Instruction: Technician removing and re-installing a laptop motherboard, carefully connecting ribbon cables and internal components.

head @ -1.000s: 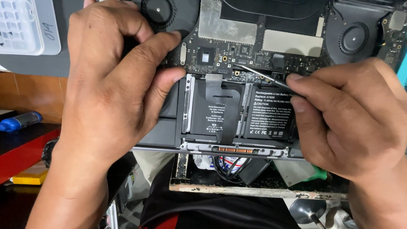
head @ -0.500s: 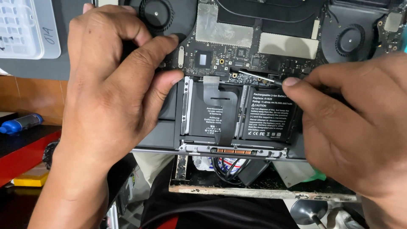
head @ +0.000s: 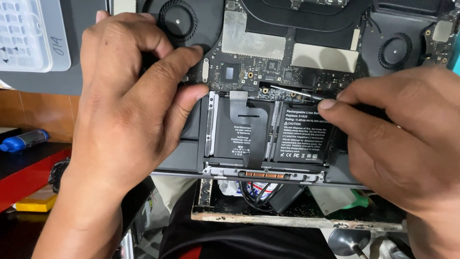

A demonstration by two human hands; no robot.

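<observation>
Laptop (head: 191, 158): opened, underside up, lying across the middle of the view; its near edge overhangs a worn board (head: 287, 221).
Tweezers (head: 294, 92): thin metal, lying nearly flat over the circuit board (head: 249, 72), tip at a connector just above the battery (head: 299, 132).
Right hand (head: 397, 139): thumb and forefinger pinched shut on the rear end of the tweezers; other fingers curled under, covering the laptop's right part.
Left hand (head: 129, 110): holds nothing; palm down on the laptop's left part, fingers bent, thumb tip touching the board's lower left edge, forefinger tip beside the left fan (head: 178, 21).
Battery: black cells with white print, between the two hands; a grey flat cable (head: 247, 124) runs down between the cells.
Right fan (head: 395, 50): above the right hand, well apart from the tweezers' tip.
Tray (head: 28, 36): pale plastic, far left corner.
Bottle (head: 24, 140): blue, lying at the left edge, well apart from the left hand.
</observation>
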